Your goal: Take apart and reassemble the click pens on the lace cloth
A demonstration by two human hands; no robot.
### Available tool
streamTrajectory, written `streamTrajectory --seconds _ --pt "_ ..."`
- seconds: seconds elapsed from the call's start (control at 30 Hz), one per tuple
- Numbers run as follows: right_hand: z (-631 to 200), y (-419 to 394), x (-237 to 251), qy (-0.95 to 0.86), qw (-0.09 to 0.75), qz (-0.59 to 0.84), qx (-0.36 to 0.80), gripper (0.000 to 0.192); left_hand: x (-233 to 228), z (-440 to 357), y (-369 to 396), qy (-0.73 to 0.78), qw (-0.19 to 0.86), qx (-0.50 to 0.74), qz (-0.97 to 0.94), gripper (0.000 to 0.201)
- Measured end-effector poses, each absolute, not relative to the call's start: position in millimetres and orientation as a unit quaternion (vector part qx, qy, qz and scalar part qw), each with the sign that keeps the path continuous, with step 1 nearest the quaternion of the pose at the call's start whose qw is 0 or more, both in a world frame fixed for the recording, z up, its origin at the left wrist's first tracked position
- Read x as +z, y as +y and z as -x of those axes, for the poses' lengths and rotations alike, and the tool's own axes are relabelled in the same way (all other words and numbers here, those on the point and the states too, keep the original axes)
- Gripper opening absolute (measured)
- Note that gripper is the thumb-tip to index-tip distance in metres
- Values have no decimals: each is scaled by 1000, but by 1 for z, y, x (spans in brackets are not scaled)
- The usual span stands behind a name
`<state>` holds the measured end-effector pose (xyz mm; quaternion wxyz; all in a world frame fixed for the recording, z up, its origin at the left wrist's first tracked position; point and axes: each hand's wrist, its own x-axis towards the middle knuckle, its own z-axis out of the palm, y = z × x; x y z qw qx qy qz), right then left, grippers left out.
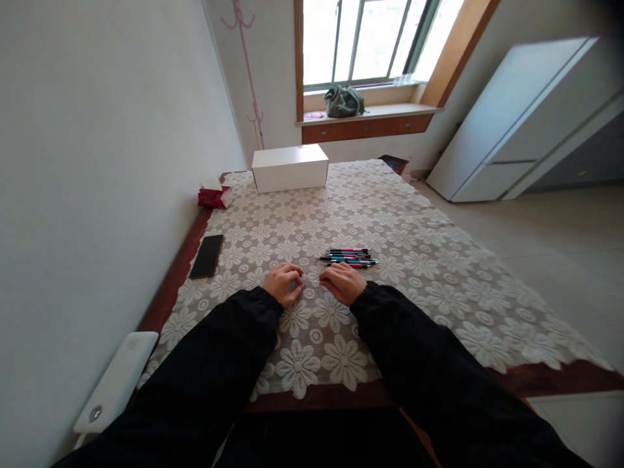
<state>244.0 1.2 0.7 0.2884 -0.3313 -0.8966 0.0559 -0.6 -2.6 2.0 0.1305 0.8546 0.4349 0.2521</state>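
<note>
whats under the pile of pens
The pens lie on a white lace flower cloth, which covers the dark wooden table. The wood shows only at the edges; under the pens it is hidden.

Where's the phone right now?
The phone lies flat near the table's left edge, left of the left hand, with the red tissue pack beyond it.
</note>
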Motion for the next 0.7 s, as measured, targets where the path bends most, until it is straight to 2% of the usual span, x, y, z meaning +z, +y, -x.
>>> streamTrajectory --seconds 0.37,0.7 --pt "-245 3 -3 -910 276 302 61 23 5 1 -4 420 125 277 -855 9" --pt "-241 0 4 -915 291 272 54 29 10 -1 -4 318 107 346 -876 15"
